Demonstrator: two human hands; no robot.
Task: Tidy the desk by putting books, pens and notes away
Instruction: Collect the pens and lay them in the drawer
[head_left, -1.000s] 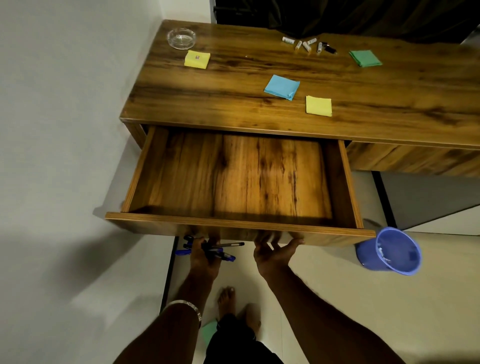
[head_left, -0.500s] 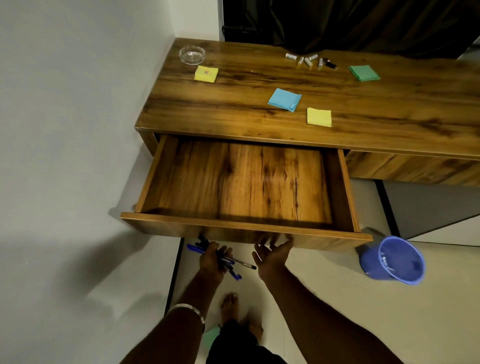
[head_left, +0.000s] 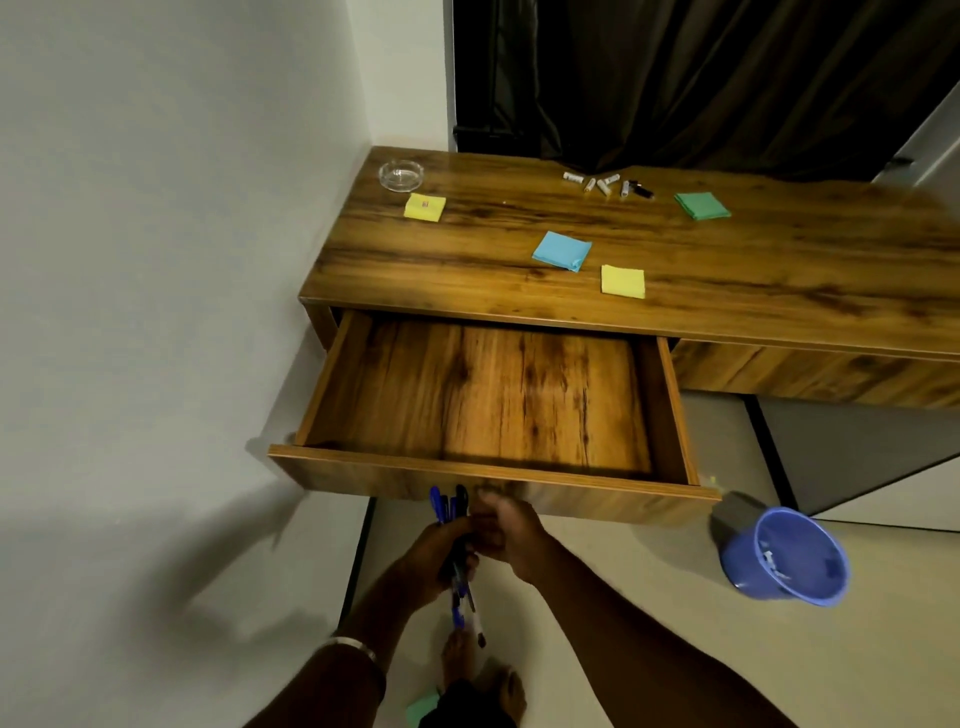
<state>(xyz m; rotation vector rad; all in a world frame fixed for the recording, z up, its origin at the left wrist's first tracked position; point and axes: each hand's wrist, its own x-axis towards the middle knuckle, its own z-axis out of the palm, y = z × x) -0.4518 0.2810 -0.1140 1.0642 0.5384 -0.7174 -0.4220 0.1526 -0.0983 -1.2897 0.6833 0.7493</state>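
Barely begun: pens (head_left: 460, 564) bunched in left hand (head_left: 434, 556), right hand (head_left: 511, 535) curled against them, just short of bare open drawer (head_left: 488, 395); notes (head_left: 563, 251) beyond on counter (head_left: 779, 270), uncollected.

Both hands meet just below the open drawer (head_left: 493, 395): left hand (head_left: 434, 553) grips a bunch of pens (head_left: 460, 566), right hand (head_left: 511, 532) curled against them. Sticky notes (head_left: 562, 250) sit on the table (head_left: 779, 270).

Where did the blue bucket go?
The blue bucket sits tipped on the floor at the lower right of the head view, just beyond the right front corner of the open drawer, below the desk.
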